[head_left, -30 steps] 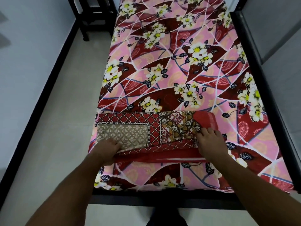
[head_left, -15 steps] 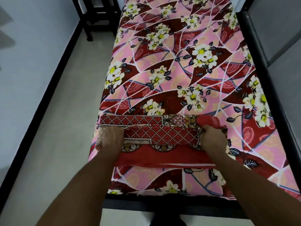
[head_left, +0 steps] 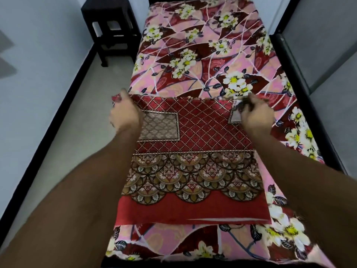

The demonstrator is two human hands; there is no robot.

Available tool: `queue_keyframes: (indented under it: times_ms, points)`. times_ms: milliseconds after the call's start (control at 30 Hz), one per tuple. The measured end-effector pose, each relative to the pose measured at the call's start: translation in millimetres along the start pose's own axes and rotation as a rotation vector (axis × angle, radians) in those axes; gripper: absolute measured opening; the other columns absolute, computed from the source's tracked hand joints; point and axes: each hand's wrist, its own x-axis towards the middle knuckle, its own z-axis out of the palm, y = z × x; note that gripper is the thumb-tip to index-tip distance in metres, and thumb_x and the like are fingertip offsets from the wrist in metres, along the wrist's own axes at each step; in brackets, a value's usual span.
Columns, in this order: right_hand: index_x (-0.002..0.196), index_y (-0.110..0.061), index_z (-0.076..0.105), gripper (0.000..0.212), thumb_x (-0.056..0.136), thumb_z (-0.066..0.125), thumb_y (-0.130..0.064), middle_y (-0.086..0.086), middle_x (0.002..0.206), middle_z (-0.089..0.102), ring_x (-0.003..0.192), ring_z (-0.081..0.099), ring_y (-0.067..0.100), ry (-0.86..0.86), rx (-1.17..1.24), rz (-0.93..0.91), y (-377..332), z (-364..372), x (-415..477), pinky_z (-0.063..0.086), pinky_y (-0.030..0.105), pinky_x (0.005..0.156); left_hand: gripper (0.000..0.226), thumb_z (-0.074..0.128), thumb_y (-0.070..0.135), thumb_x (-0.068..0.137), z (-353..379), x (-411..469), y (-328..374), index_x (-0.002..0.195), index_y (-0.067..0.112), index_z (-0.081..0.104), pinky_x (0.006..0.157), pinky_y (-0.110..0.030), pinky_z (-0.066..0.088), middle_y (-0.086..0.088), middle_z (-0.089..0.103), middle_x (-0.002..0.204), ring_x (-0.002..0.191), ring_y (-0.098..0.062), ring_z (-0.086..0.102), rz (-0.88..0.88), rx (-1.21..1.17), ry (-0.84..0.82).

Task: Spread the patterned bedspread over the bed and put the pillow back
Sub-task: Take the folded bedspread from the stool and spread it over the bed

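Note:
A red patterned bedspread (head_left: 195, 151), with a diamond grid, scalloped arches and a plain red band, lies partly unfolded across the near half of the bed (head_left: 202, 55). The bed carries a pink and maroon sheet printed with white flowers. My left hand (head_left: 125, 113) grips the bedspread's far left corner at the bed's left side. My right hand (head_left: 257, 115) grips the far right corner, where the cloth is bunched between the fingers. Both arms reach forward over the fabric. No pillow is in view.
A black stool (head_left: 110, 26) stands on the pale floor beside the bed's far left end. The black bed frame (head_left: 301, 93) runs along the right side against a grey wall. A white wall with a black skirting borders the narrow floor strip on the left.
The bedspread was a narrow folded strip near the bed's foot. Both hands have taken hold of its upper layer and carried it away from me, opening a much longer stretch.

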Motion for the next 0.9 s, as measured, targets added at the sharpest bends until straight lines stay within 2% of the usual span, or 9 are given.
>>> queue_keyframes:
  times_ms: [100,167,300,433,533,633,733,800,900]
  points:
    - [0.148,-0.02,0.047,0.054,0.095,0.052,-0.016,0.014,0.117,0.07,0.095,0.069,0.033,-0.07,-0.051,0.01,0.7,5.0,-3.2,0.057,0.04,0.085,0.044,0.045,0.018,0.095,5.3,-12.7,1.6,0.139,0.014,0.036,0.067,-0.047,0.048,-0.022,0.062,0.104,0.093,-0.046,0.062,0.114,0.069,0.009]
    - [0.142,-0.021,0.055,0.051,0.091,0.056,-0.015,0.015,0.108,0.073,0.091,0.069,0.031,-0.137,-0.041,0.033,10.1,11.7,-22.9,0.056,0.037,0.082,0.049,0.047,0.018,0.094,20.8,-35.1,-9.2,0.142,0.011,0.039,0.063,-0.042,0.042,-0.02,0.063,0.101,0.089,-0.042,0.063,0.235,0.125,-0.033]
    - [0.123,-0.019,0.068,0.04,0.084,0.06,-0.012,0.011,0.108,0.074,0.093,0.069,0.03,-0.368,-0.132,0.069,38.3,30.4,-80.9,0.056,0.037,0.084,0.052,0.048,0.022,0.098,61.0,-86.9,-28.8,0.147,0.018,0.033,0.081,-0.048,0.053,-0.014,0.061,0.121,0.105,-0.032,0.06,0.391,0.158,-0.349]
    - [0.109,-0.012,0.07,0.024,0.087,0.067,-0.018,0.01,0.098,0.071,0.081,0.061,0.025,-0.536,-0.207,0.234,70.2,32.6,-135.1,0.047,0.029,0.072,0.051,0.043,0.03,0.1,100.0,-149.6,-40.5,0.148,0.019,0.034,0.097,-0.051,0.05,-0.01,0.047,0.144,0.127,-0.031,0.046,0.591,0.234,-0.642]
    - [0.096,-0.011,0.065,0.019,0.085,0.067,-0.027,0.011,0.094,0.067,0.087,0.066,0.031,-0.55,-0.271,0.312,94.9,28.9,-153.7,0.056,0.037,0.078,0.052,0.042,0.035,0.1,119.4,-179.2,-38.9,0.149,0.019,0.036,0.106,-0.051,0.043,-0.011,0.038,0.154,0.135,-0.031,0.042,0.658,0.217,-0.729]
    - [0.113,-0.007,0.06,0.04,0.08,0.07,-0.026,0.016,0.113,0.057,0.101,0.061,0.037,-0.518,-0.331,0.416,116.2,22.2,-155.6,0.056,0.045,0.087,0.053,0.044,0.033,0.098,127.7,-197.7,-25.5,0.149,0.017,0.036,0.106,-0.045,0.044,-0.009,0.042,0.15,0.132,-0.029,0.043,0.667,0.145,-0.756]
    - [0.127,-0.005,0.052,0.064,0.076,0.079,-0.033,0.02,0.125,0.051,0.116,0.054,0.041,-0.474,-0.303,0.544,133.1,14.4,-156.1,0.05,0.049,0.095,0.054,0.045,0.035,0.097,133.0,-214.9,-9.4,0.149,0.021,0.035,0.106,-0.049,0.043,-0.005,0.04,0.151,0.134,-0.029,0.04,0.679,0.141,-0.768]
    - [0.125,-0.003,0.051,0.068,0.075,0.08,-0.039,0.021,0.123,0.056,0.114,0.057,0.041,-0.477,-0.239,0.594,143.9,13.7,-157.8,0.052,0.045,0.091,0.053,0.045,0.034,0.097,138.4,-224.2,-0.9,0.148,0.021,0.037,0.105,-0.046,0.043,-0.005,0.042,0.15,0.133,-0.028,0.04,0.7,0.144,-0.768]
    - [0.116,0.0,0.057,0.054,0.079,0.074,-0.037,0.02,0.112,0.065,0.104,0.064,0.038,-0.469,-0.18,0.573,155.6,11.5,-160.3,0.051,0.037,0.076,0.052,0.046,0.033,0.096,146.6,-234.8,11.9,0.146,0.02,0.039,0.105,-0.046,0.043,-0.005,0.041,0.15,0.133,-0.027,0.04,0.707,0.096,-0.763]
